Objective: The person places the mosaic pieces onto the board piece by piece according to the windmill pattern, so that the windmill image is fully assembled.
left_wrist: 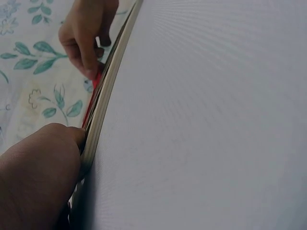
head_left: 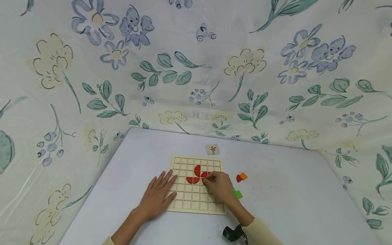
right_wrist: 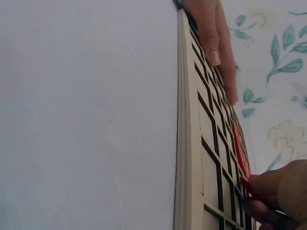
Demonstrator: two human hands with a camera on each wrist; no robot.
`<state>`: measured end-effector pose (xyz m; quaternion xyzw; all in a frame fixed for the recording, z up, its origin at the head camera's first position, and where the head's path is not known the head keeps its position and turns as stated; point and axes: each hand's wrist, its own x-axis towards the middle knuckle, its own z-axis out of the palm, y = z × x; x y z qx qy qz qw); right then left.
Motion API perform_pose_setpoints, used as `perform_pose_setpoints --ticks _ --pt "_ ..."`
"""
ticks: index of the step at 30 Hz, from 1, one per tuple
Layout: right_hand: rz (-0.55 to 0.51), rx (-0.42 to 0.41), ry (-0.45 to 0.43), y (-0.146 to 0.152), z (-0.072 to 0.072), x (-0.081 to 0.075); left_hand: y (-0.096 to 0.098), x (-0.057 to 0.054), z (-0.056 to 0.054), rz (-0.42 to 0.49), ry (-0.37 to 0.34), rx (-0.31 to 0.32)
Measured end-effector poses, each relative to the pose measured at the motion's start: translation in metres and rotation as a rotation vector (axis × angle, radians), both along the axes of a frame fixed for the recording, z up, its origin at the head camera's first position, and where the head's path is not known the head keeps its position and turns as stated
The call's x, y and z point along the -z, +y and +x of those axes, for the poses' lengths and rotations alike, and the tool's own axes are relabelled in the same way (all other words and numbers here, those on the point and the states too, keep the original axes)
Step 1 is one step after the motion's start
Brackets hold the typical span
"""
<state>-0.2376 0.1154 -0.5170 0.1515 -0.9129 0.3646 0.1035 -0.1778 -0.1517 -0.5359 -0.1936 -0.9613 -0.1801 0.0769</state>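
Observation:
A pale wooden grid board (head_left: 183,205) lies on the white table. Several red quarter-circle pieces (head_left: 193,180) sit in cells around its middle. Spread flat, my left hand (head_left: 156,197) rests on the board's left edge. My right hand (head_left: 219,183) is over the board's right half, pinching a red piece (right_wrist: 247,186) between thumb and fingertips at the grid. Its fingers partly cover the red pieces beneath them in the head view. The left wrist view shows my left hand (left_wrist: 41,172) by the board's edge (left_wrist: 108,91), with red beyond it.
Behind the board lies a small pattern card (head_left: 212,149) with a red figure. To the right are an orange square (head_left: 243,176) touching a red quarter piece (head_left: 239,178), and green pieces (head_left: 238,194) partly behind my right wrist. A black object (head_left: 231,233) is near my right sleeve.

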Motion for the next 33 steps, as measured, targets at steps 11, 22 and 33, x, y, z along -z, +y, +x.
perform_pose_setpoints --ticks 11,22,33 --pt "0.038 0.0 0.01 -0.006 0.002 0.001 0.0 -0.002 -0.001 0.002 0.013 -0.005" --pt "0.028 0.057 -0.044 0.011 0.002 -0.008 0.0 0.0 -0.001 0.006 0.013 -0.004" --pt "0.045 0.085 -0.081 0.042 0.005 -0.012 0.001 -0.002 0.0 0.01 0.002 -0.001"
